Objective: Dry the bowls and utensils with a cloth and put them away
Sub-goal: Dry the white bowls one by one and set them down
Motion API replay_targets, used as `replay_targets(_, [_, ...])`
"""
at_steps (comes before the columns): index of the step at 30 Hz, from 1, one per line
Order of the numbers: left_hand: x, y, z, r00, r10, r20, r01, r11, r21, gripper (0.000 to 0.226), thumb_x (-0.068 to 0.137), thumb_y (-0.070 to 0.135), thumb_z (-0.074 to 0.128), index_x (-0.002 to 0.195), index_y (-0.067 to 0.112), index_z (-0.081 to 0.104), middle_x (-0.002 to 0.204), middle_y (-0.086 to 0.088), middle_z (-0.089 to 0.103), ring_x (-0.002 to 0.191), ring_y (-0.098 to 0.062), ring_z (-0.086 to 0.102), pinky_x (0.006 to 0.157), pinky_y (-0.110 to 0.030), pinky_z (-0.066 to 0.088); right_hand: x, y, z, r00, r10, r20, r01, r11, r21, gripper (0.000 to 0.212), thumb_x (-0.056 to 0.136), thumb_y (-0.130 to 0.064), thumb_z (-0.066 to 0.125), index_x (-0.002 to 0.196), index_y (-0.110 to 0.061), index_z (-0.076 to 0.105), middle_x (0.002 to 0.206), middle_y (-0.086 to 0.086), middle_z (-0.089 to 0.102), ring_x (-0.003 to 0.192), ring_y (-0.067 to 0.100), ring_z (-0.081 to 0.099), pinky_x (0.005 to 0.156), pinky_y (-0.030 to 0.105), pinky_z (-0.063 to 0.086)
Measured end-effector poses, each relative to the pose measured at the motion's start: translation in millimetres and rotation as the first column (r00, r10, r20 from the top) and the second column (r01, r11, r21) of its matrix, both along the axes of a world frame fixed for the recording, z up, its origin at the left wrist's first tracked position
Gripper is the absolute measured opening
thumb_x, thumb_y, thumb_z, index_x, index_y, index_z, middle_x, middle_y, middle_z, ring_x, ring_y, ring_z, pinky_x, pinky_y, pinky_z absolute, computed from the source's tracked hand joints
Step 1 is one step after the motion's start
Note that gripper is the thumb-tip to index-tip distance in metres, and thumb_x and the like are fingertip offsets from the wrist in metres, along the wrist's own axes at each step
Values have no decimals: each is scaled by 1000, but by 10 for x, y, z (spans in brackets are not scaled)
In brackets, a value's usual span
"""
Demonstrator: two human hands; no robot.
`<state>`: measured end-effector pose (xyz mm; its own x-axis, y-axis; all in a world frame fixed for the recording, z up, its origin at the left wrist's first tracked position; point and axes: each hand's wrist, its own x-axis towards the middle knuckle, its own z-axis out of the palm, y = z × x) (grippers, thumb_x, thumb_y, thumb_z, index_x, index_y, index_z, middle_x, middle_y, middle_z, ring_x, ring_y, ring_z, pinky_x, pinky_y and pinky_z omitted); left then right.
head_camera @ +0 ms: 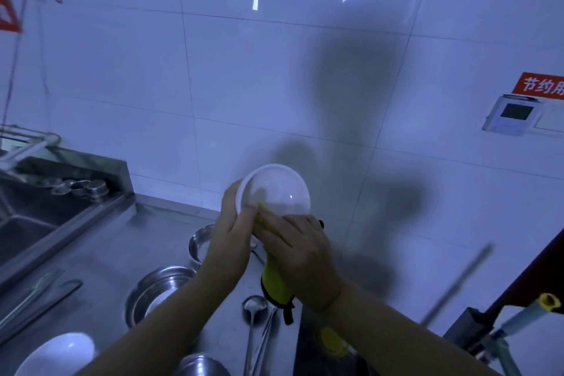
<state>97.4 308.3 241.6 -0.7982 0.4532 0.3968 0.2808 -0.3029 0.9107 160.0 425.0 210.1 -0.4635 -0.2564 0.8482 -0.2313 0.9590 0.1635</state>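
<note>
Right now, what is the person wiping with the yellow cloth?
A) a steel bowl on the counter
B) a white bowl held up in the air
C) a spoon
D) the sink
B: the left hand holds the white bowl up by its rim while the right hand presses the yellow cloth into it; the steel bowls and the spoon lie on the counter untouched.

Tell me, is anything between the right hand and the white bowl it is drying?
Yes: the yellow cloth. The right hand presses it into the white bowl, so cloth lies between fingers and bowl. The left hand grips the bowl's rim directly.
</note>
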Motion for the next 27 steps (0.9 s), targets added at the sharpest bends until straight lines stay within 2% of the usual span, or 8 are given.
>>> replay_targets(4, [-149,-138,22,992,-21,-122,7,994,-107,24,94,27,45,116,35,50,112,21,58,102,7,54,82,-7,45,94,137,104,979,56,194,-85,986,147,27,87,-23,67,110,-9,71,125,8,63,85,25,66,76,34,51])
replay_targets(8, [-196,-226,0,996,-46,-80,31,984,-173,30,82,33,44,109,39,55,103,28,61,95,8,56,72,-6,44,151,303,281,971,49,232,-117,950,288,29,95,-25,52,103,-6,73,121,8,66,100,27,66,88,38,52])
replay_targets(12, [-220,-236,-2,996,-78,-40,67,971,-230,36,80,34,43,113,40,55,111,18,60,102,-4,56,83,-22,47,58,245,352,981,-63,185,14,967,254,28,93,-17,49,108,-6,70,119,9,66,101,28,65,86,34,50])
replay_targets(15, [-209,-238,35,995,-86,-60,69,969,-236,31,83,37,43,112,44,53,107,28,59,99,8,55,76,-7,44,-48,108,315,972,-143,189,109,978,176,32,89,-17,46,110,-8,68,123,8,64,100,26,63,86,34,44])
replay_targets(17, [-196,-235,41,993,-83,-83,62,971,-230,31,89,37,44,119,36,52,110,26,59,101,11,53,78,-3,42,-112,35,287,966,-174,191,141,974,177,34,89,-17,44,112,-7,67,127,9,61,107,26,60,91,33,40])
replay_targets(21, [-178,-249,41,996,-75,-57,64,983,-171,27,97,27,42,123,27,51,118,11,59,109,3,54,89,-11,43,-116,-187,323,916,219,336,-249,967,50,30,93,-23,51,110,-4,67,114,12,65,108,25,59,95,31,45])
replay_targets(25, [-226,-337,86,997,-60,-44,52,986,-161,33,87,40,41,115,31,57,114,15,61,110,-4,55,91,-22,44,63,-200,299,914,87,397,-163,973,162,43,84,-31,53,117,-8,66,125,8,64,103,23,64,85,33,52])
replay_targets(27, [-281,-383,114,992,-112,-60,94,965,-243,30,86,42,42,110,37,59,111,16,62,106,-3,57,88,-23,44,95,-87,309,931,117,346,-203,953,225,31,86,-25,56,110,-12,71,119,4,67,98,20,67,84,32,54])
